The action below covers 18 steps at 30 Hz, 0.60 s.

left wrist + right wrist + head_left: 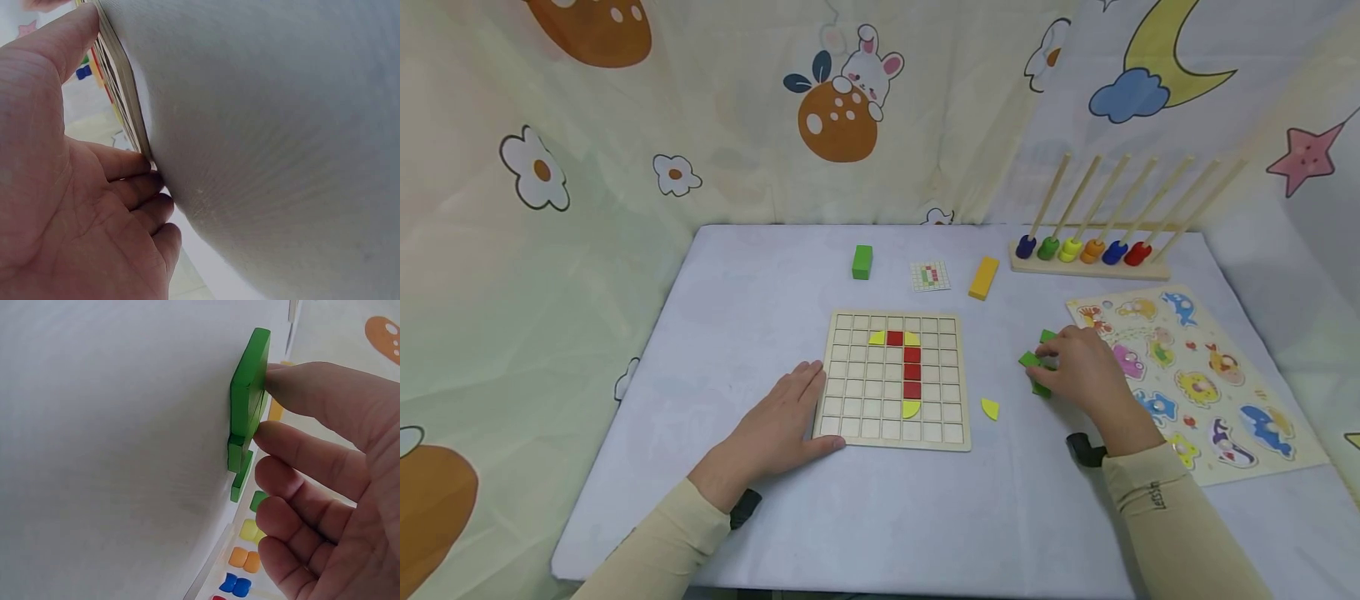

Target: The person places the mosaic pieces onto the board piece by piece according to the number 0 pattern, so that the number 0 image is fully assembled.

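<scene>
A wooden grid board lies mid-table, with red squares and yellow curved pieces set in a column. My left hand rests flat on the table against the board's left edge. In the left wrist view, the fingers touch the board's rim. My right hand is over a small heap of green tiles to the right of the board. In the right wrist view, its thumb and forefinger pinch the topmost green tile, with smaller green pieces beneath it.
A loose yellow piece lies just right of the board. Behind the board are a green block, a pattern card and a yellow block. A bead rack stands at the back right. An animal puzzle lies at the right.
</scene>
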Each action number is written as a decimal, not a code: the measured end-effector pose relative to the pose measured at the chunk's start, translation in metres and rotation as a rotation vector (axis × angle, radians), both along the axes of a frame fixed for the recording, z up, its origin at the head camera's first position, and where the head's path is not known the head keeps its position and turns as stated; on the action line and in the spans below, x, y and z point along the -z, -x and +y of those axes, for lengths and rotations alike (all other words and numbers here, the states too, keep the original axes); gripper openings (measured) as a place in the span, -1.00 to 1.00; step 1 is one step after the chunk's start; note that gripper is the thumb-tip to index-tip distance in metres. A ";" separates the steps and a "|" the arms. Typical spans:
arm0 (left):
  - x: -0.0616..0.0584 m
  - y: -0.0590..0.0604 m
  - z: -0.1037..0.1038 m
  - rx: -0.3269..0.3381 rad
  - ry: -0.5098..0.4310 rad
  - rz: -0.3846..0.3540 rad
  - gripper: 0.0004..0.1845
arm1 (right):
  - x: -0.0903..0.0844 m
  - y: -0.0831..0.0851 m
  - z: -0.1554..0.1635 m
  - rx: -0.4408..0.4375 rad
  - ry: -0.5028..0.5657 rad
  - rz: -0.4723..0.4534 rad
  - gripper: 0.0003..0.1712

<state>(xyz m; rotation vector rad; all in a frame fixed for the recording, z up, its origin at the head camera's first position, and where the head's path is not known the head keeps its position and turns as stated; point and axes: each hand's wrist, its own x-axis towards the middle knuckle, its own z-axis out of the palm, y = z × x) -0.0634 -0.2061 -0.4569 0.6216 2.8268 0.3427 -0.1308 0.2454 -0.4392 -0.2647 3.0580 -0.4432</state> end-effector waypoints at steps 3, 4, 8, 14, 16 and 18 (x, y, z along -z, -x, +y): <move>0.000 0.000 0.000 -0.001 -0.001 -0.001 0.18 | 0.001 0.001 0.000 0.000 0.003 -0.009 -0.63; 0.000 0.000 0.000 -0.001 0.000 -0.002 0.18 | 0.001 0.001 0.000 0.001 0.005 -0.015 -0.64; 0.000 0.000 0.000 -0.004 0.000 -0.007 0.18 | 0.002 0.002 0.000 0.006 0.015 -0.037 -0.65; -0.002 0.000 0.001 -0.005 -0.007 -0.015 0.17 | 0.002 0.002 -0.001 0.012 0.018 -0.052 -0.64; -0.002 0.000 0.001 -0.004 -0.009 -0.015 0.17 | 0.002 0.003 -0.001 0.011 0.015 -0.053 -0.65; -0.003 0.000 0.001 -0.004 -0.009 -0.016 0.16 | 0.002 0.003 -0.002 0.008 0.007 -0.053 -0.65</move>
